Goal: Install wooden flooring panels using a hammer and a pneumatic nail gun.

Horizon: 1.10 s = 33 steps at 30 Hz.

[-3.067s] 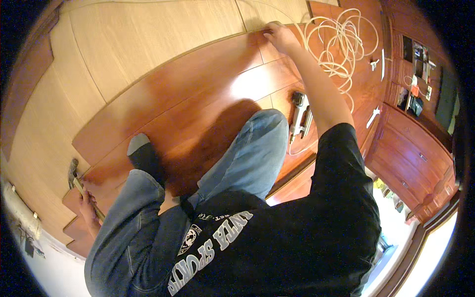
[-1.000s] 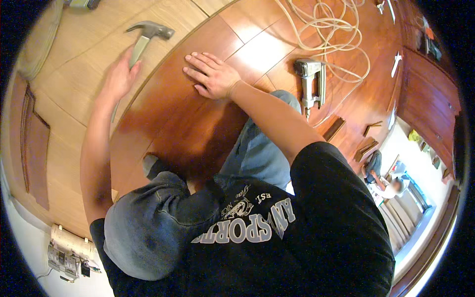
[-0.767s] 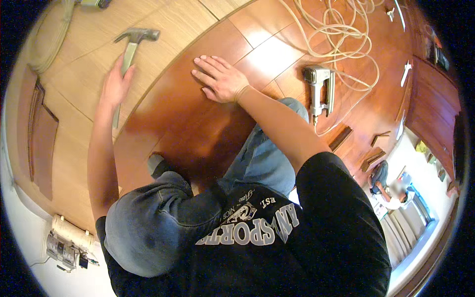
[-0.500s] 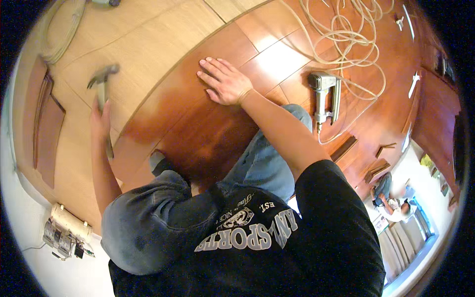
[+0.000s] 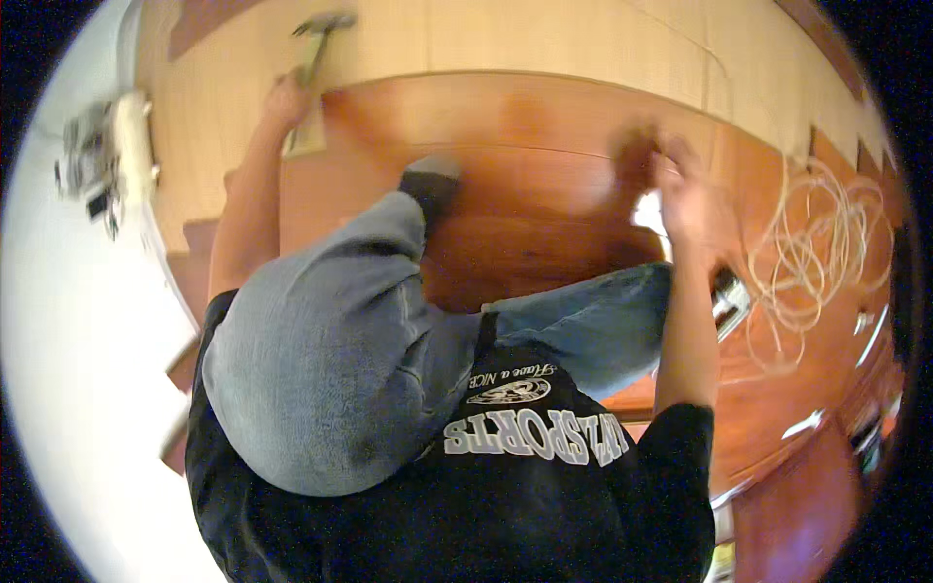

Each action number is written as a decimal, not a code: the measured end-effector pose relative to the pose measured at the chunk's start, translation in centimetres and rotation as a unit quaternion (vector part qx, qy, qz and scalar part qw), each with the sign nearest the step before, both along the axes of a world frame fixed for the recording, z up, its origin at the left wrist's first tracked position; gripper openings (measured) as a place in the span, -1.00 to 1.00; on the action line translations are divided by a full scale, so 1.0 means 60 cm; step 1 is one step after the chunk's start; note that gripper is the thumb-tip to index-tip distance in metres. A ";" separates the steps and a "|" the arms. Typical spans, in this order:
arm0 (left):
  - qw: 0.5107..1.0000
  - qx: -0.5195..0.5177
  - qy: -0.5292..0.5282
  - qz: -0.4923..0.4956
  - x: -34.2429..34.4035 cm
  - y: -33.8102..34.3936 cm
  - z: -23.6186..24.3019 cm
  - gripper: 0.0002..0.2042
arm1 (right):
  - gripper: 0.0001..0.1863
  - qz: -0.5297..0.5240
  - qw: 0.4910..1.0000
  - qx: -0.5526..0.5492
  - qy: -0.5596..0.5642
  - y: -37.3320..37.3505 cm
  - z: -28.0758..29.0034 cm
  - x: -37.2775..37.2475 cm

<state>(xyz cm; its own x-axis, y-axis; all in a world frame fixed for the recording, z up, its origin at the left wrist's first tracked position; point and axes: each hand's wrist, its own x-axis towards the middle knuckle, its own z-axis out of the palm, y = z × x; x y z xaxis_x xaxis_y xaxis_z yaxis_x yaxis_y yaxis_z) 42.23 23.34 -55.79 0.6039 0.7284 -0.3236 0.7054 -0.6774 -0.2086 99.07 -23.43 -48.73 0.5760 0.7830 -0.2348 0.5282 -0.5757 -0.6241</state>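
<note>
My left hand grips a claw hammer by its handle, head up, at the upper left over the pale boards. My right hand is raised off to the right over the glossy red-brown planks, smeared by motion, so its fingers and anything in them cannot be made out. A metal nail gun lies beside my right forearm, partly hidden by it. My bent legs in jeans and a dark sock rest on the planks.
A tangled pale hose lies on the right. A metal appliance with a cream cylinder stands at the upper left by the white wall. Reddish wooden furniture is at the lower right, and stepped plank ends show at the left.
The view has swung round. My right hand has lifted from lying flat on the planks and moved rightward. My left hand has carried the hammer upward, toward the top of the view.
</note>
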 end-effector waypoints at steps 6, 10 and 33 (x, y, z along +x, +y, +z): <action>0.969 -0.060 -0.089 0.222 0.007 -0.218 0.062 -0.57 | -0.30 -0.250 0.909 -0.120 -0.310 -0.399 0.053 0.056; 0.983 -0.002 -0.165 0.078 -0.037 -0.261 0.041 -0.55 | -0.23 -0.320 0.882 -0.278 -0.207 -0.467 0.035 -0.013; 0.845 0.092 -0.467 0.243 0.085 -0.075 -0.029 -0.83 | -0.39 -0.047 0.891 -0.302 0.336 0.291 0.392 -0.203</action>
